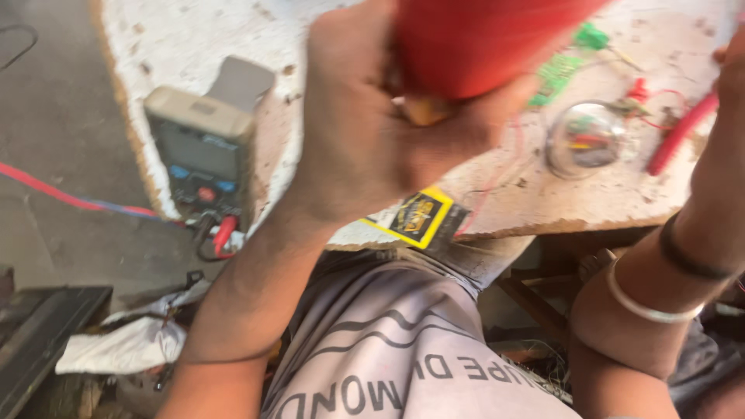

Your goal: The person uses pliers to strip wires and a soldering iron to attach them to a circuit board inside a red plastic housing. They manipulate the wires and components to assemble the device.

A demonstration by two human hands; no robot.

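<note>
1. Left hand [372, 132]: raised close to the camera, back of the hand towards the lens, forearm running down to the lower left. Fingers curled and clamped round the base of a red cylindrical object [481, 43], blurred; its kind cannot be told.
2. Right hand [733, 66]: only its edge shows at the right border, forearm rising from the lower right. Whether its fingers are spread or closed cannot be told. Wrist carries a silver bangle [648, 304] and a black band [691, 260].
3. Worktable [194, 39]: white, pitted top with a ragged edge, beneath both hands.
4. Digital multimeter [203, 147]: grey, lying at the table's left edge, red probe lead [223, 233] plugged in.
5. Clear round dome [587, 138]: on the table, near the right forearm, coloured wires inside.
6. Green circuit board [556, 75]: just beyond the dome.
7. Yellow-and-black label [419, 217]: at the table's front edge.
</note>
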